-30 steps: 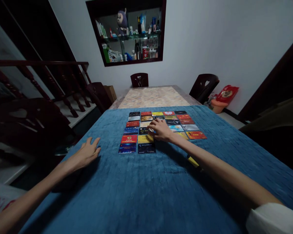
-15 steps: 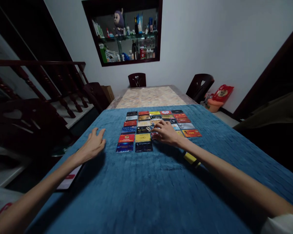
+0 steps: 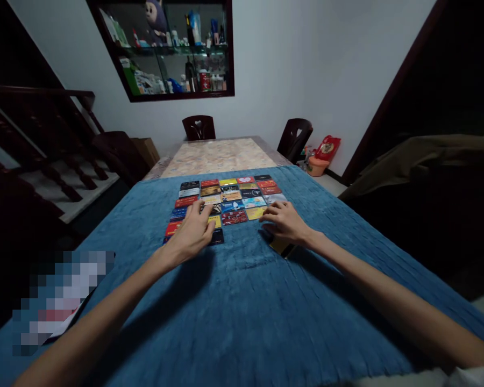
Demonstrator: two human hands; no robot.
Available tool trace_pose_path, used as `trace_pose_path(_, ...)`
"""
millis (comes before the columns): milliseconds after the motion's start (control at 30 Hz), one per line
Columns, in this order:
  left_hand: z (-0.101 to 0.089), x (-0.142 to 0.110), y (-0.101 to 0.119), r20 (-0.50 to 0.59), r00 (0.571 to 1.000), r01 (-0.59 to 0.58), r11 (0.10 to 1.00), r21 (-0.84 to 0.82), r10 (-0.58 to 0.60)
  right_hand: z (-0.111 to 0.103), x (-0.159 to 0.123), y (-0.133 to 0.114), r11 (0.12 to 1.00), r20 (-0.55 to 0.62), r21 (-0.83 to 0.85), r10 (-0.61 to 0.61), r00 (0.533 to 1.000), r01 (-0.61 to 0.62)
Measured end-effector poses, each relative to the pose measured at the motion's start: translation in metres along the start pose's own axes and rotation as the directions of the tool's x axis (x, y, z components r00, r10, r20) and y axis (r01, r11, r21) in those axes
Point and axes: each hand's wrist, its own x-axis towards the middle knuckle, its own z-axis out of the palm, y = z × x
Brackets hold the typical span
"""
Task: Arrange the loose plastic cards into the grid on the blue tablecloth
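Note:
Several plastic cards lie in a grid on the blue cloth [image 3: 226,301]. My left hand [image 3: 191,231] is over the left-hand columns, fingers apart, hiding parts of the cards below; I see nothing held in it. Just under its thumb side shows a dark card [image 3: 216,236]. At the grid's front right corner is my right hand [image 3: 286,221], fingers bent downward and slightly apart. Beneath its palm a yellow card with a dark stripe [image 3: 282,248] lies partly hidden. Left of that hand are a dark red patterned card [image 3: 234,217] and a yellow card [image 3: 256,213].
A blurred-out flat device [image 3: 70,301] lies at the table's left edge. Dark chairs [image 3: 199,128] stand around the far end. A wooden railing [image 3: 36,129] is at left, and an orange bucket [image 3: 317,166] with a red bag [image 3: 327,148] sits beyond the table's right side.
The view has turned right. My left hand has gone from beside the grid to above its left cards. My right hand has drawn back to the front right corner, by the striped yellow card.

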Motion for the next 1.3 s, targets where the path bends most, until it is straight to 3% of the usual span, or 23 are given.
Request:
trace_pose_path(200, 0.025, 0.011, 0.049, 0.010, 0.995, -0.104, 0.993, -0.050, 0.104, -0.003, -0.034, 0.017, 0.999, -0.001, 0.034, 0.038, 0.999, -0.038)
trace_pose_path(600, 0.060, 0.011, 0.122, 0.281, 0.942, -0.182, 0.983, -0.023, 0.181, -0.005, -0.059, 0.027, 0.988, 0.082, 0.143, 0.039, 0.996, -0.050)
trace_pose_path(867, 0.076, 0.006, 0.134, 0.294, 0.921, -0.256, 0.966, -0.037, 0.256, -0.016, -0.063, 0.021, 0.986, 0.187, 0.161, 0.017, 0.982, -0.047)
trace_pose_path(1300, 0.074, 0.006, 0.140, 0.333, 0.917, -0.240, 0.971, 0.016, 0.221, -0.022, -0.068, 0.021, 0.973, 0.209, 0.224, 0.005, 0.978, -0.053)
